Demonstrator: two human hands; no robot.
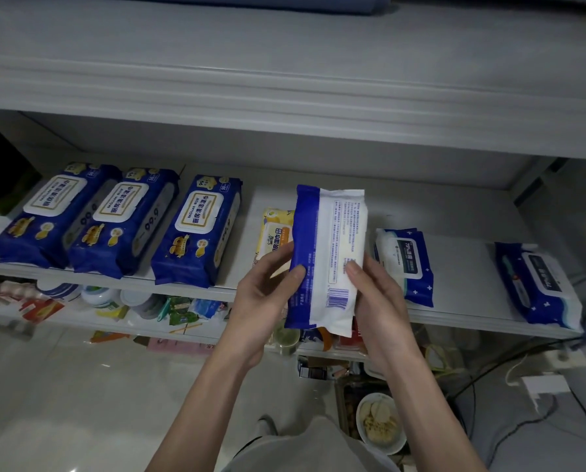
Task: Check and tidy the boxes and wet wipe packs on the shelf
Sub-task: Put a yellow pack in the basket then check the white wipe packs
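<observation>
I hold a blue and white wet wipe pack (329, 247) upright in front of the white shelf (455, 321), its printed back with a barcode facing me. My left hand (267, 298) grips its left edge and my right hand (373, 294) grips its right edge. Behind it lies a yellow wipe pack (273, 233), partly hidden. Three dark blue packs (46, 216) (121, 223) (196, 229) lie side by side on the shelf's left part. Two blue and white packs (407, 264) (536, 284) lie to the right.
An upper shelf board (284, 107) overhangs the packs. A lower shelf (114, 315) holds jars, sachets and small boxes. On the floor at the lower right stand a bowl of food (380, 424), cables and a white power adapter (543, 386).
</observation>
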